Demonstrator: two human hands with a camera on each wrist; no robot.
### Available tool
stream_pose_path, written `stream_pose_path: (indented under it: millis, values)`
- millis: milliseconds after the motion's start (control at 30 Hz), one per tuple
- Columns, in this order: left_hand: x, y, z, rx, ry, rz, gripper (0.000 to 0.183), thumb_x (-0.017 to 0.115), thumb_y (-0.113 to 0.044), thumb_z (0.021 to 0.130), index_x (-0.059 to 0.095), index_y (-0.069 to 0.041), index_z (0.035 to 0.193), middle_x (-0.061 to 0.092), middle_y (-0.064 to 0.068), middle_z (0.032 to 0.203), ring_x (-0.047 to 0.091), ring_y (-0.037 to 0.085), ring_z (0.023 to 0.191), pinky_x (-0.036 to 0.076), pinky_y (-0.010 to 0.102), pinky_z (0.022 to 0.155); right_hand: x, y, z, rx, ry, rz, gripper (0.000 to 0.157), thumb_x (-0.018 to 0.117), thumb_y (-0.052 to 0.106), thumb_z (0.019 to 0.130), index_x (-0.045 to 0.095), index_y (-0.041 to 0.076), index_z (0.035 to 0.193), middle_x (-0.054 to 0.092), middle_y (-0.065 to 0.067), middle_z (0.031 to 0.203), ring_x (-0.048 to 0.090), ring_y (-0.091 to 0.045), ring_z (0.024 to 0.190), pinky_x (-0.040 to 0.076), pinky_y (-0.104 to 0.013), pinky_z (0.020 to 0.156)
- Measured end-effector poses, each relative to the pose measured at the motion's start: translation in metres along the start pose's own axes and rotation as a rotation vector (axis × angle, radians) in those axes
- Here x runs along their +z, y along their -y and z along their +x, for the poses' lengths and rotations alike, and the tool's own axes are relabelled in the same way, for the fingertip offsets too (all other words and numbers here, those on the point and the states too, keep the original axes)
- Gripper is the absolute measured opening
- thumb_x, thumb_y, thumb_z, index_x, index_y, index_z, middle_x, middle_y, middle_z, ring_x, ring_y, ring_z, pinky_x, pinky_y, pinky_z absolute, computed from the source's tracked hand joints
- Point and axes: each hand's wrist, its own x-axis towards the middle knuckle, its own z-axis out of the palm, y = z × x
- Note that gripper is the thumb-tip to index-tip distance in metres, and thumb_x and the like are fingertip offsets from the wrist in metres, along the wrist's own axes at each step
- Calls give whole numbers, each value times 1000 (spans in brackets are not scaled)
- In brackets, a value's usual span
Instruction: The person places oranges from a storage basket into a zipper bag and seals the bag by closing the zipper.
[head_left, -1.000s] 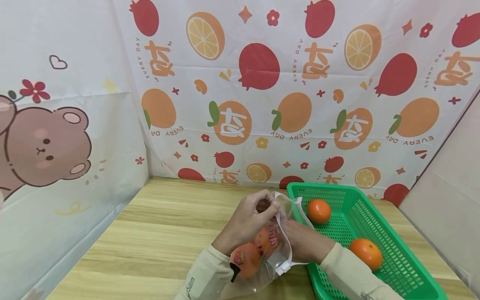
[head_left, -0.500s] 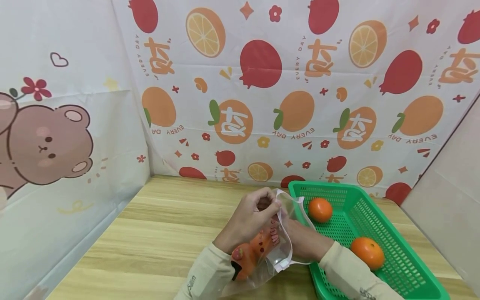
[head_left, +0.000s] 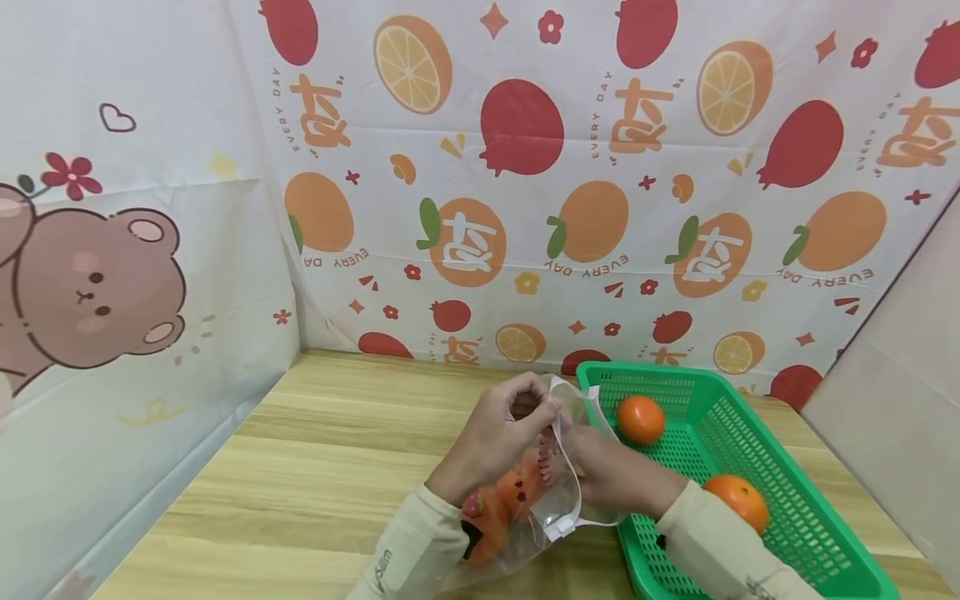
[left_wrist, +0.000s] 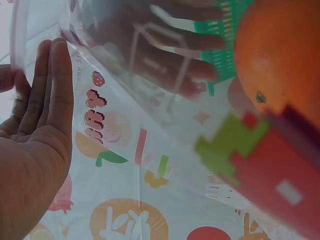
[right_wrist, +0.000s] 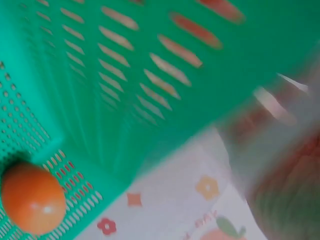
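Observation:
My left hand [head_left: 491,433] pinches the rim of a clear zip bag [head_left: 551,508] between thumb and fingers, in the head view. The bag bears red printed letters and a white zip edge with a slider. Oranges [head_left: 517,487] lie inside its lower part, and one orange [left_wrist: 280,55] shows large in the left wrist view. My right hand [head_left: 618,475] is at the bag's mouth, seen partly through the plastic. In the left wrist view the right hand [left_wrist: 170,50] shows spread, fairly straight fingers with nothing between them. The right wrist view is blurred.
A green perforated basket [head_left: 804,483] stands at the right, with one orange [head_left: 641,419] at its back and another orange [head_left: 738,500] beside my right sleeve. Under the bag is a wooden table [head_left: 300,467]. A fruit-print cloth [head_left: 517,200] hangs behind.
My right hand and sleeve have shifted slightly right, and the sleeve now covers part of the nearer basket orange. The bag's zip edge has moved a little left. My left hand keeps its grip.

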Motion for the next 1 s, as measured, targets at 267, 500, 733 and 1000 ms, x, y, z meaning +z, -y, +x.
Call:
stream_pose_path:
  millis: [267,500,733,1000]
  values:
    - [-3,3,1,11,28,-64,14,60,-13,103,59,-5,92,73,6,88,69,30,79,60,36,72,-47,0,-16,-9,-186,75,18,74,7,92,73,11,109,72,1,101,68,-8,85,60,-29,72]
    - [-1,4,2,22,30,-86,16,59,-12,103,57,-3,90,72,8,87,68,26,78,60,37,73,-67,-21,-42,88,-369,-79,24,77,8,89,73,12,113,72,5,105,68,-10,87,60,-31,73]
    - [0,3,2,12,37,-95,16,60,-11,103,57,-3,89,72,8,86,68,18,78,60,40,75,-71,-46,-72,248,-308,-325,43,81,17,87,67,6,126,63,-14,128,58,-37,117,53,-57,91]
    - [-1,2,1,5,34,-87,15,60,-9,102,58,-3,89,72,7,86,68,17,77,60,38,75,-67,-74,-101,466,-80,-369,76,89,34,77,58,3,138,52,-30,136,50,-53,120,47,-69,90]
